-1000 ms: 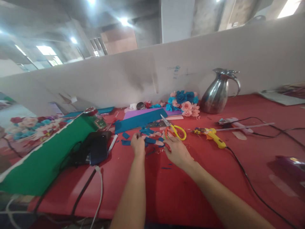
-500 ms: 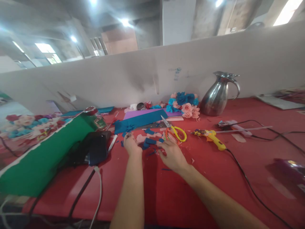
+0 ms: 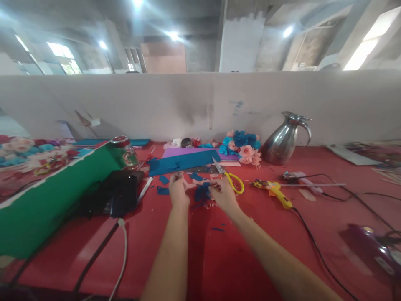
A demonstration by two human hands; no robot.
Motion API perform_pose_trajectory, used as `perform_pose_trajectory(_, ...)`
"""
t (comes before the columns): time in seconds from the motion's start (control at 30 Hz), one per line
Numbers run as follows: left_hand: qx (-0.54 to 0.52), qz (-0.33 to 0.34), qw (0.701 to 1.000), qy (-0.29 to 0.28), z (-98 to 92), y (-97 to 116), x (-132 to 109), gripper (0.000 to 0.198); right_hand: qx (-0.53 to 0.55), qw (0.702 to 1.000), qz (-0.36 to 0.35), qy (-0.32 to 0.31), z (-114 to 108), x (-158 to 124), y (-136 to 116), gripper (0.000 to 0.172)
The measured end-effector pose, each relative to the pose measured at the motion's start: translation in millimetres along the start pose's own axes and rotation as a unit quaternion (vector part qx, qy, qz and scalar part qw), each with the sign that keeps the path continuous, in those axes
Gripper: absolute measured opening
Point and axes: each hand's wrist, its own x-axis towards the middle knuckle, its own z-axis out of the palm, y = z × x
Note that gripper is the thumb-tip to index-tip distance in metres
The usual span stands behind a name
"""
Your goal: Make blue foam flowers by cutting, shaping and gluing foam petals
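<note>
When read from the near edge of the red table (image 3: 213,259), locate first the dark slivers (image 3: 217,229), flat on the bare surface. Beyond these, left hand (image 3: 179,193) with fingers curled inward, beside a pale pink strip (image 3: 189,185); pinch on the strip or mere closeness: cannot tell. To the right, roughly level, right hand (image 3: 224,194), thumb and forefinger drawn close at the right side of the crumpled blue paper (image 3: 202,192); firm pinch or light contact: cannot tell. Position of the blue paper: between both hands, nearer to the right one. Long axis: not readable. Just beyond the right hand, scissors (image 3: 220,169), blades pointing left and toward the far edge. Farther, blue strip (image 3: 191,161), long axis left to right, right end slightly closer to the far edge. Last, along that edge, flower cluster (image 3: 246,146).
</note>
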Motion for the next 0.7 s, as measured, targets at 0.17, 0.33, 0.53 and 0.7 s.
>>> perform_pose_trajectory(0.17, 0.025, -0.046, 0.99, -0.133, 20.7, -4, -28, 0.026, 0.271, 0.954, 0.127, 0.032, -45, -7, 15, 0.017)
perform_pose_trajectory(0.33, 0.099, -0.127, 0.957, -0.242, 32.8, -10, -51, 0.035, 0.321, 0.939, 0.117, 0.045, -51, -10, 14, 0.017)
perform_pose_trajectory(0.53, 0.14, -0.111, 0.954, -0.24, 36.4, -16, -56, 0.031, 0.289, 0.953, 0.094, 0.017, -41, -12, 13, 0.011)
perform_pose_trajectory(0.7, 0.077, -0.12, 0.973, -0.18, 36.5, -7, -54, 0.032, 0.236, 0.966, 0.093, 0.055, -39, -13, 24, 0.011)
